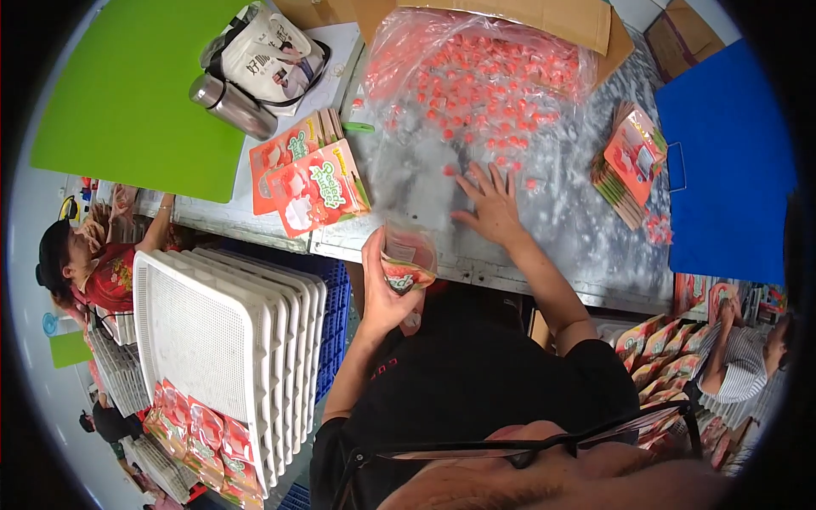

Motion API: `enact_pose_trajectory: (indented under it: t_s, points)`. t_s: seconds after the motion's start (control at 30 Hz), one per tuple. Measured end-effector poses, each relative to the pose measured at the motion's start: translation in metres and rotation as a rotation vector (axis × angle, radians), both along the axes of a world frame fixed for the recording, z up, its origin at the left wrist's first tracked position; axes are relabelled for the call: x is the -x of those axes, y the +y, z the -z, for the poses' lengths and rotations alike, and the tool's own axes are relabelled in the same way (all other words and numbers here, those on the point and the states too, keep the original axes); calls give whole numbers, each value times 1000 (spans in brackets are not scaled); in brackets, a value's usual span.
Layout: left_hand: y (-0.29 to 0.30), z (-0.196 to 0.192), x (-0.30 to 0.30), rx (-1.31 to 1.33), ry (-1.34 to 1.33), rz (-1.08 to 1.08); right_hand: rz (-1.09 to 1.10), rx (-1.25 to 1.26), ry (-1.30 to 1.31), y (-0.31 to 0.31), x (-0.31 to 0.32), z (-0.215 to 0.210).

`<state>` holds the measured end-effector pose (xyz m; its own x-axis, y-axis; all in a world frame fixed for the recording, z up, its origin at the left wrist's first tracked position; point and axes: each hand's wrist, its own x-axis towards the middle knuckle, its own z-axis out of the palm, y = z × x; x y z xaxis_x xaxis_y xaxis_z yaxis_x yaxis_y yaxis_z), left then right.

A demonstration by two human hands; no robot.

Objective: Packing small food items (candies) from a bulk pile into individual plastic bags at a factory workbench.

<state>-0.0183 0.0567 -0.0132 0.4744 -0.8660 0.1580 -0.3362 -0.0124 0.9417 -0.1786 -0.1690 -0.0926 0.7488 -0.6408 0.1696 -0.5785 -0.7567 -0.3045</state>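
My left hand point(384, 293) grips a pink stand-up pouch point(410, 253) at the table's front edge, its mouth open and facing up. Flat on the metal table point(399, 178), my right hand point(493, 208) has its fingers spread, and the tips reach toward a few loose candies. Beyond them, many red candies in clear wrappers point(501, 93) spill from a plastic-lined cardboard box point(544, 21). A single candy point(449, 170) lies just left of my right fingertips. What the pouch holds inside, I cannot tell.
Flat pouches point(319, 191) are stacked at left, beside a steel thermos point(234, 106) and a white bag point(268, 64). Another pouch stack point(629, 161) sits at right, near a blue board point(731, 161). White trays point(204, 323) tower at lower left. Other people work on both sides.
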Motion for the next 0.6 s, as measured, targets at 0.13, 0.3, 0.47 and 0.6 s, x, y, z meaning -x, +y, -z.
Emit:
enact_pose_trajectory:
  t_s: [0.13,0.3,0.47,0.6]
  points:
    - [7,-3,-1,14,-70,27,-40,-77,18,22,12,-4]
    - [16,1,-9,34,-31,-7,5,-284,-575,-24,48,0]
    - [14,3,-10,41,-2,-9,49,-49,-194,-35,43,3]
    - [16,6,-9,56,21,-34,3,-190,-73,-27,47,3]
